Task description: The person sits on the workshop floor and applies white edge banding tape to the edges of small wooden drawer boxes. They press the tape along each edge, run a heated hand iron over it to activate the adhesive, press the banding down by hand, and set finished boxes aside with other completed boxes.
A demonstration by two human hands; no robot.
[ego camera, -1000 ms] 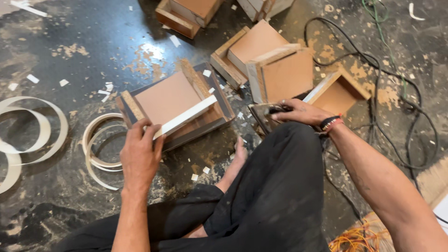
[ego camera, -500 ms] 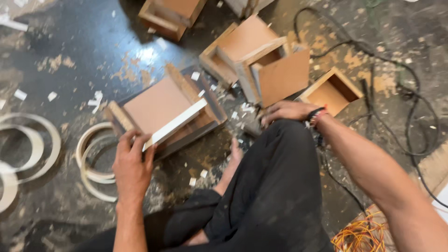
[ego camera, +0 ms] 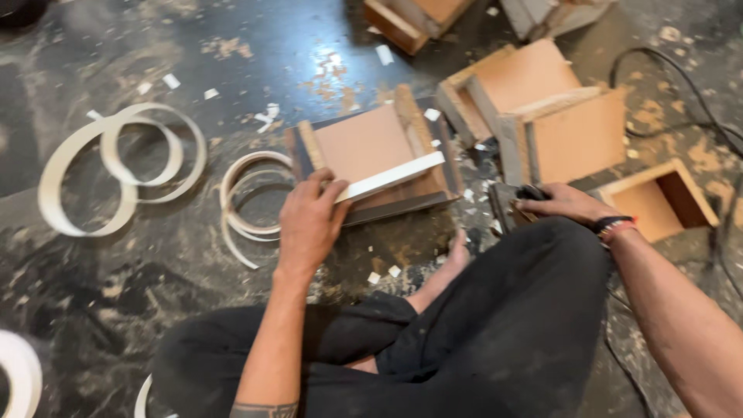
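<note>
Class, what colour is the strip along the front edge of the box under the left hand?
White strip, seen best in the head view.

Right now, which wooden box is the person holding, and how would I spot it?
Start at the dark, dusty floor and find the left hand near the middle. It grips a shallow open wooden box beside loose coils of white strip. Unlike the other boxes farther off, this one has a white strip along its near edge.

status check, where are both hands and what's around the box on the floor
Left hand pressing white strip onto wooden box. Right hand gripping dark tool beside knee. Coiled white strips and scraps close by.
</note>
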